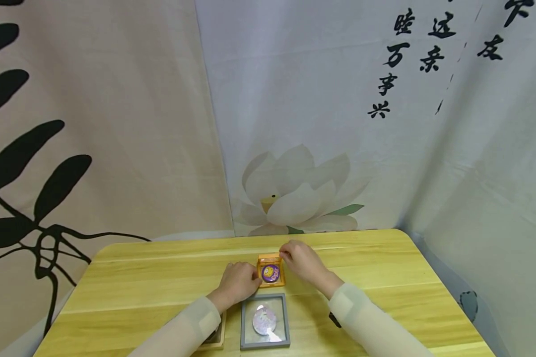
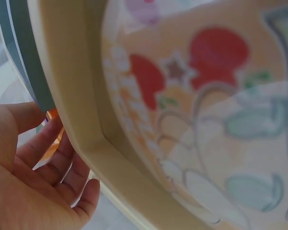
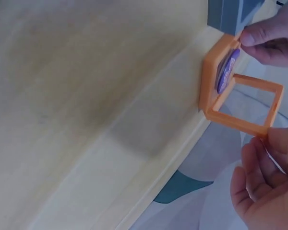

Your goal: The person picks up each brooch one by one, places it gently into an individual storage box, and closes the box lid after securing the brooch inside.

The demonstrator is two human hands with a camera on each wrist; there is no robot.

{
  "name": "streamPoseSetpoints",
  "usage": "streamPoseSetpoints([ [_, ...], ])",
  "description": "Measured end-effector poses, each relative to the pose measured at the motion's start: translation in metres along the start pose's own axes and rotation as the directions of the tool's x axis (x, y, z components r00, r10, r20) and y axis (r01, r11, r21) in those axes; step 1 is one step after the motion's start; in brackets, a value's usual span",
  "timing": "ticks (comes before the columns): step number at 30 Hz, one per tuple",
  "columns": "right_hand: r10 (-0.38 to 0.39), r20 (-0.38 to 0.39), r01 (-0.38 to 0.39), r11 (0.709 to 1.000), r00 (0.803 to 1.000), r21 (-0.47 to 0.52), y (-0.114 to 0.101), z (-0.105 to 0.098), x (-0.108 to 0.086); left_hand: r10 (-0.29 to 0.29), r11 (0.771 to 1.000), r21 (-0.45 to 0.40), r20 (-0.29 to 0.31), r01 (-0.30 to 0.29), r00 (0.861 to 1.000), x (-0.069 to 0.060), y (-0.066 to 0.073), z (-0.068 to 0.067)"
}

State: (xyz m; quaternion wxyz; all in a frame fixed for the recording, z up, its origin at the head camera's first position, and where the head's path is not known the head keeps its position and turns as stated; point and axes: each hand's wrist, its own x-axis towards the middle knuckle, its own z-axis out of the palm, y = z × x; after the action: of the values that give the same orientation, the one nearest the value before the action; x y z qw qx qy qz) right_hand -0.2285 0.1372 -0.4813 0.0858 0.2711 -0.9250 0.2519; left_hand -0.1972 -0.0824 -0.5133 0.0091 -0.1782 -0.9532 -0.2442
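Note:
A small orange display case (image 1: pixel 282 279) lies on the table with its lid (image 3: pixel 237 124) swung up on the hinge at the far side. Inside its base sits a round purple badge (image 1: pixel 270 273) with a yellow figure. My left hand (image 1: pixel 238 282) pinches the near-left edge of the base between thumb and forefinger; the other fingers are loosely bent in the left wrist view. With thumb and fingertips, my right hand (image 1: pixel 305 263) pinches a free corner of the raised lid. From the left wrist, the case is mostly hidden behind other frames.
Nearer than the case lies a grey display frame (image 1: pixel 242 322) holding a pale pink badge (image 1: pixel 264 320). Left of it, partly under my left forearm, is a beige frame (image 2: pixel 93 143) with a large illustrated badge (image 2: pixel 197 124). The wooden table (image 1: pixel 362 267) meets a printed curtain (image 1: pixel 303 99) behind.

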Motion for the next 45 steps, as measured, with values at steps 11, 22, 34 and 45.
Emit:
streamPoseSetpoints([
  [11,-0.059,0.035,0.058,0.998,0.998,0.017,-0.002,0.004,-0.018,0.025,0.999,-0.035,0.024,-0.024,0.999,-0.002,-0.001,-0.003],
  [22,-0.075,0.091,0.069,0.996,0.993,0.064,-0.005,0.012,-0.029,0.031,0.999,-0.044,0.042,-0.029,0.999,-0.004,-0.002,-0.007],
  [34,-0.061,0.099,0.055,0.997,0.993,0.059,-0.005,0.016,-0.037,0.063,0.997,-0.052,0.068,-0.059,0.996,-0.007,-0.003,-0.009],
  [45,-0.060,0.112,0.053,0.996,0.992,0.070,-0.002,0.021,-0.041,-0.010,0.996,-0.082,0.126,0.020,0.992,-0.007,-0.002,-0.014],
])
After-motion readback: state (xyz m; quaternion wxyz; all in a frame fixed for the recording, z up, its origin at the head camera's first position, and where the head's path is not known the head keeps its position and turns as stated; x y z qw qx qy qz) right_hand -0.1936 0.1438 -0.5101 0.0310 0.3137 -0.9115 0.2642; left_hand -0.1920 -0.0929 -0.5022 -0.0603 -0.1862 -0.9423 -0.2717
